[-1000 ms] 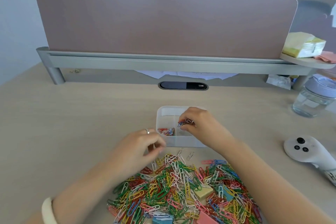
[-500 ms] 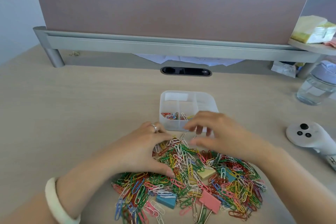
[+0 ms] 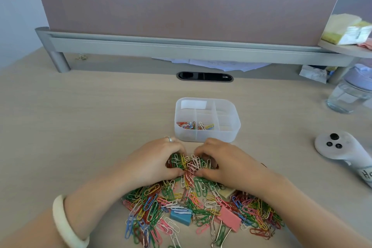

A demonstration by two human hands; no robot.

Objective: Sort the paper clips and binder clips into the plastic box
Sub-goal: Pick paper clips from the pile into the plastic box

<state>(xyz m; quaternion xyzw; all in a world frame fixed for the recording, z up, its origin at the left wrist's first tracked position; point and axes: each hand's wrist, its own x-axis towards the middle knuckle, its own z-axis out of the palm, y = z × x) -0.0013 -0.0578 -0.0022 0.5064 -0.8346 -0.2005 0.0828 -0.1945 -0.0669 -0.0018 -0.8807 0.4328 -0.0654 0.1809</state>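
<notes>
A heap of coloured paper clips [image 3: 193, 203] lies on the desk in front of me, with a blue binder clip [image 3: 180, 217], a pink binder clip [image 3: 230, 220] and a pale yellow binder clip [image 3: 227, 192] in it. Behind the heap stands a clear plastic box [image 3: 207, 136] with several compartments; paper clips lie in its two near-left compartments. My left hand [image 3: 155, 163] and my right hand [image 3: 229, 162] are cupped around the far end of the heap, fingers curled and closing on a bunch of paper clips between them.
A white controller [image 3: 346, 151] lies at the right. A glass jar with a lilac lid [image 3: 351, 90] stands at the far right. A pink divider on a grey rail [image 3: 181, 46] closes the back, with a cable slot [image 3: 205, 76] before it.
My right hand left the box, dropping its clips there, and came down onto the heap. Both hands have closed in around the far end of the heap. The camera has tilted down.
</notes>
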